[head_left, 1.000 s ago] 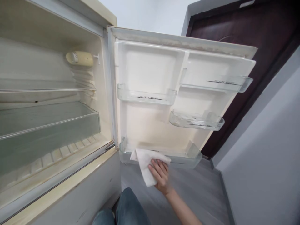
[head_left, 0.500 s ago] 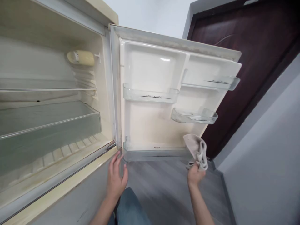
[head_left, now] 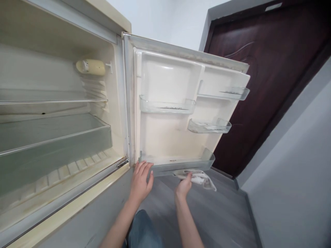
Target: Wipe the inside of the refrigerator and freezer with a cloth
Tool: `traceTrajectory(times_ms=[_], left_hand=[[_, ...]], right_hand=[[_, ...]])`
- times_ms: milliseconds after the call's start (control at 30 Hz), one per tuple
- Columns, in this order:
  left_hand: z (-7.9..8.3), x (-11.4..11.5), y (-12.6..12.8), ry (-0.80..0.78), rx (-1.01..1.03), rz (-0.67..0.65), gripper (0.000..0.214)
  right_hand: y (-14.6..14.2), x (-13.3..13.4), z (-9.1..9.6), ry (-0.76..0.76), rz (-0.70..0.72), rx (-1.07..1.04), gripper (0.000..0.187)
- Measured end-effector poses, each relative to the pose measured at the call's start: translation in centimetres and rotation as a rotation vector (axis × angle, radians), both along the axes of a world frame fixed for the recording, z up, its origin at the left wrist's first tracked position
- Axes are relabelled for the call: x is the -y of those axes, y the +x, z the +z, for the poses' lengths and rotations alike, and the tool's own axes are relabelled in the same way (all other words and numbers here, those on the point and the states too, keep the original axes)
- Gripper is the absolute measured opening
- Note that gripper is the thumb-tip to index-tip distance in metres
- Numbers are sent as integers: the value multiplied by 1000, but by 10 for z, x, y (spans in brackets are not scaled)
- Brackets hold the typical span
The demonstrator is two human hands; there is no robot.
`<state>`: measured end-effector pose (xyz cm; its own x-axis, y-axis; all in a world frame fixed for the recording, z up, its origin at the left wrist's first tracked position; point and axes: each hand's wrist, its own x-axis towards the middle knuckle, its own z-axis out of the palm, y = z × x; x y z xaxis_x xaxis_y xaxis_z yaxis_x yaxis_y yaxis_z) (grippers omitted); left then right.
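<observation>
A folded whitish cloth is pinched in my right hand, just below the lower edge of the open fridge door. My left hand is at the left end of the clear bottom door shelf. Its fingers lie stretched over the shelf's front and the thumb stands apart; nothing is held in it. Whether the fingertips press on the shelf is hard to tell. Dark smudges mark the door's upper seal.
On the left is the fridge interior with a glass shelf, a greenish clear drawer and a yellowish lamp cover. Behind the fridge door stands a dark red room door, beside a pale wall. Grey flooring lies below.
My right hand has moved left with the cloth, now under the bottom shelf. My left hand has moved up and right onto that shelf's left end. The fridge door has swung somewhat wider.
</observation>
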<state>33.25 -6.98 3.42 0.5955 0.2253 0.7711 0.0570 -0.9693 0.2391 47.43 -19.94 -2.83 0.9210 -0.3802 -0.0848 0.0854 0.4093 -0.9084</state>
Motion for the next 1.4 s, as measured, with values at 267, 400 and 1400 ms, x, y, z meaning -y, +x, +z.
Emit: traceTrajectory(times_ms=[267,400,1400], left_hand=[[-6,1,7,-7,36,0,30],[-4,-1,4,1,23,-10,31],[-4,1,5,-28,60,-12,29]], right_hand=[[-102,-72,-8,450,673,-56,37],[-79,-51,-8,515,664,-36,38],[21,16,10,527,799,161,37]])
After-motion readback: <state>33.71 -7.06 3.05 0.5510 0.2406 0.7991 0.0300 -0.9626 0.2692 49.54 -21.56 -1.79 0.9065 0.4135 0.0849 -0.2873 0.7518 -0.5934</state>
